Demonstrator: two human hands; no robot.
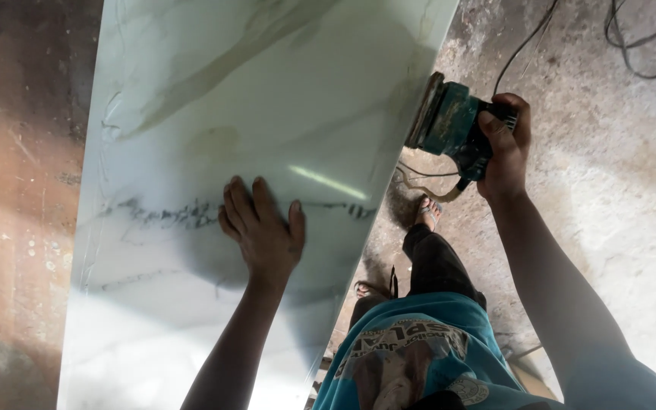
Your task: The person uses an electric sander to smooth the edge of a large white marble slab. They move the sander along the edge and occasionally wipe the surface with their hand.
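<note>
Two hands work a glossy marble slab (222, 114) leaning upright: the left hand (261, 228) presses flat, fingers spread, on its face, while the right hand (504, 144) grips a teal grinder (449, 121) against its right edge, above the concrete floor (616, 182).

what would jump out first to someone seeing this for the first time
The big glossy white marble-look slab fills the left and middle, with the left hand pressed flat on its face. At its right edge, the right hand grips a teal angle grinder, its disc against the slab's edge, its cord trailing over the dusty concrete floor.
</note>
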